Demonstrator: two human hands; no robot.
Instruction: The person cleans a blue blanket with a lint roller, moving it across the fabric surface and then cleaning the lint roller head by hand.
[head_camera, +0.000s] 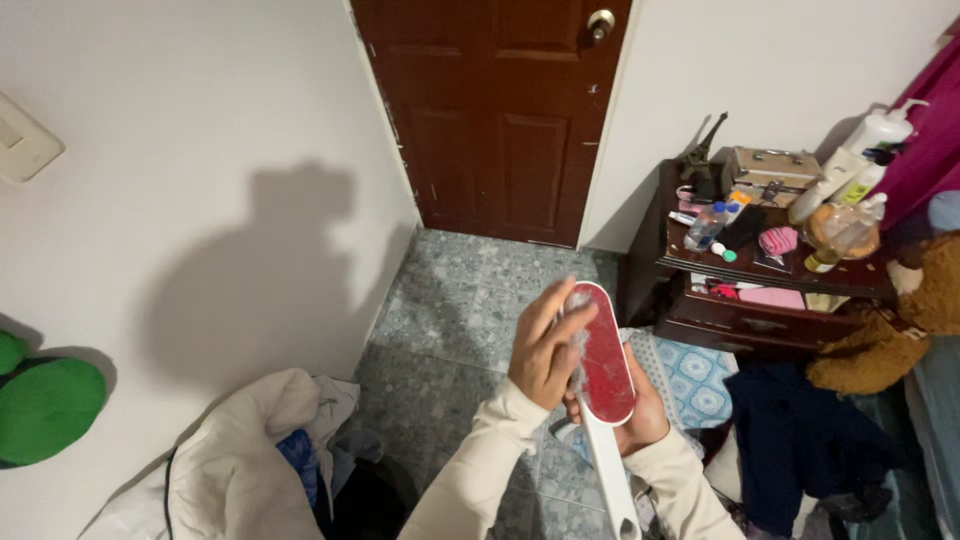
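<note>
Red fabric covered the oval head of the lint brush, which had a white rim and a long white handle running down toward the bottom edge of the view. The right hand was behind the brush, just under the oval head, and it was wrapped around the upper part of the handle; its fingers were mostly hidden by the brush, so how tightly they closed could not be told exactly, but the brush rested in this hand. The left hand was at the left side of the head. Its fingers were bent and close together, and they pinched a small tuft of grey lint against the edge of the red surface. Both arms wore cream sleeves.

The brush was held upright in the air, above a floor of grey-green tiles. Behind it stood a dark brown wooden door with a round knob. To the right was a dark wooden dresser, its top crowded with bottles, a small metal case and other small objects. A brown teddy bear leaned beside the dresser, and dark blue clothing lay on the floor below it. At the lower left lay a white jacket, and a green round object was at the left wall.
</note>
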